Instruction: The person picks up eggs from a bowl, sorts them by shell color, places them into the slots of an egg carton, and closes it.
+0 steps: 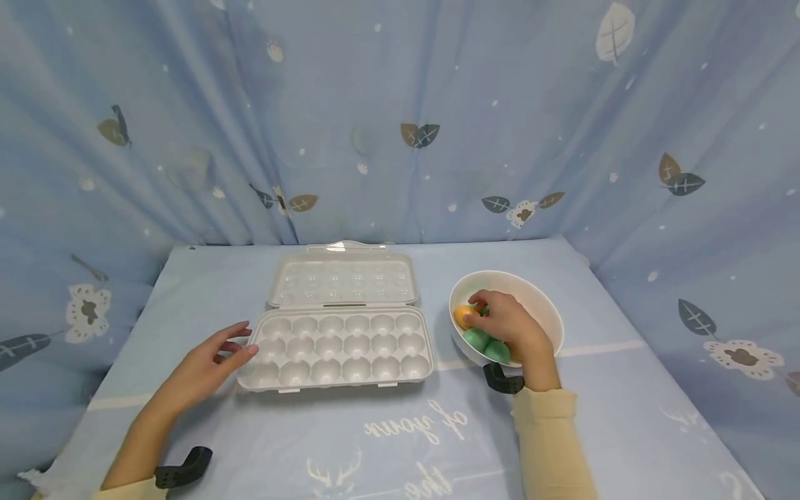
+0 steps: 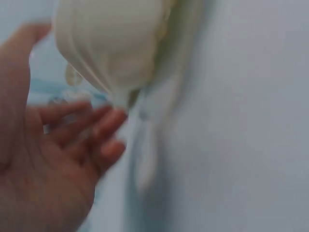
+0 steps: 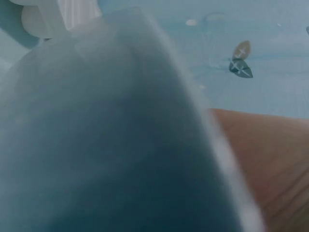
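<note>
In the head view my right hand (image 1: pixel 503 319) reaches into a white bowl (image 1: pixel 544 312), thumb and fingertips around an orange egg (image 1: pixel 463 315) by the left wall. Green eggs (image 1: pixel 496 351) lie beneath the hand, which hides part of the contents. The right wrist view is mostly filled by the bowl's blurred outer wall (image 3: pixel 111 121). My left hand (image 1: pixel 209 364) is at the left end of a white egg tray (image 1: pixel 340 347), fingers loosely bent and thumb tip right at its rim. The tray's rows of cups hold no eggs. In the left wrist view the fingers (image 2: pixel 108 123) are spread beside the tray's end.
The tray's clear lid (image 1: pixel 344 278) lies folded back behind it. A pale blue printed cloth (image 1: pixel 281 444) covers the table, and a blue patterned curtain (image 1: pixel 375 173) hangs behind and at both sides. The bowl stands to the right of the tray.
</note>
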The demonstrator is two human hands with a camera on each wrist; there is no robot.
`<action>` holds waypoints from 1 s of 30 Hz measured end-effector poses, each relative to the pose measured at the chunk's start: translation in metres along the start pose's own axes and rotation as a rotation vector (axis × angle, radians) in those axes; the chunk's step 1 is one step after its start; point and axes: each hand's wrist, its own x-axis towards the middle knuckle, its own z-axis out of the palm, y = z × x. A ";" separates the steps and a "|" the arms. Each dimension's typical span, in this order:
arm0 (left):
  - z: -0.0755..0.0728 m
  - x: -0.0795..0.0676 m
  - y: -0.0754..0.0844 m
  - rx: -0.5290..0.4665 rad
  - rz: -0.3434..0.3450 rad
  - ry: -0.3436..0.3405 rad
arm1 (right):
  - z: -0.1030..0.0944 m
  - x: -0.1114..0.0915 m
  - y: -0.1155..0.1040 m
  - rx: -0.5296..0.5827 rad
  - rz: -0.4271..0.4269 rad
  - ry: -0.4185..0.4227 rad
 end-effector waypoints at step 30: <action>0.007 -0.008 -0.022 -0.195 0.170 -0.174 | 0.004 0.001 -0.016 -0.056 -0.023 0.099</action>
